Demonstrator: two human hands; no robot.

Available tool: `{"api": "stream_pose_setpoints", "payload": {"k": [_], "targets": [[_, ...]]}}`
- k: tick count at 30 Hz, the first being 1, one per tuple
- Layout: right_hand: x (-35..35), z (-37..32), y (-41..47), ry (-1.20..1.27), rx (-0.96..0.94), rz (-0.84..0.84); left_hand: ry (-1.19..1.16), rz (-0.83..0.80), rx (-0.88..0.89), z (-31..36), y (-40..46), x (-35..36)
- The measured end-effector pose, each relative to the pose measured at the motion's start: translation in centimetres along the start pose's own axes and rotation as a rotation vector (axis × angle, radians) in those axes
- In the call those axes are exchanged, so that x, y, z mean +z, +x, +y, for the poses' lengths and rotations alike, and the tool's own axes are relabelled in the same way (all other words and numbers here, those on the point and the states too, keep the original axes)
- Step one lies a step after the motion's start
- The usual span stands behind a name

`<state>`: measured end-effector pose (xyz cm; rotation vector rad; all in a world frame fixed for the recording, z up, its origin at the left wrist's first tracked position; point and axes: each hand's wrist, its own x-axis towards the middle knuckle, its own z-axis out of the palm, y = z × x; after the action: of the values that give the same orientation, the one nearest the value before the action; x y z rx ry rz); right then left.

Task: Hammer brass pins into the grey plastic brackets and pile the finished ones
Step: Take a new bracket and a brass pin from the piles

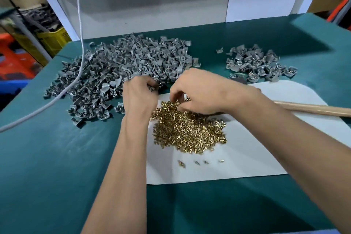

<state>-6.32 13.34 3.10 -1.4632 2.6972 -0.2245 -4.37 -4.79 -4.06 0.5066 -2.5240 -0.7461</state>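
Note:
A big heap of grey plastic brackets (121, 68) covers the back left of the green table. A smaller pile of brackets with pins (254, 64) lies at the back right. A heap of brass pins (190, 131) sits on a white sheet (247, 157). My left hand (138, 95) is at the near edge of the big heap, fingers curled round a grey bracket. My right hand (199, 91) hovers over the far edge of the pin heap, its fingertips pinching down among the pins. What they hold is hidden.
A wooden hammer handle (313, 109) lies on the white sheet at the right. A white cord (79, 24) hangs down across the big heap and runs off left. A few loose pins (201, 162) lie near the sheet's front. A white back panel (152, 5) stands behind the table.

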Motion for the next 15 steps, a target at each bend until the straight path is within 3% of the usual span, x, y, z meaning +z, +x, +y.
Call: {"api": "stream_pose_setpoints", "payload": {"k": [4,9,15], "targets": [[2.0,-1.6,0.6,-0.033,-0.025,-0.1,-0.046,-0.021,-0.062,-0.2,0.2,-0.4],[2.5,-2.1,1.0,-0.104,0.027,-0.079,-0.147,0.002,-0.115,-0.2,0.3,-0.9],[2.0,-1.8,0.6,-0.004,0.003,-0.114,-0.455,0.092,-0.111,0.7,0.1,-1.0]]}}
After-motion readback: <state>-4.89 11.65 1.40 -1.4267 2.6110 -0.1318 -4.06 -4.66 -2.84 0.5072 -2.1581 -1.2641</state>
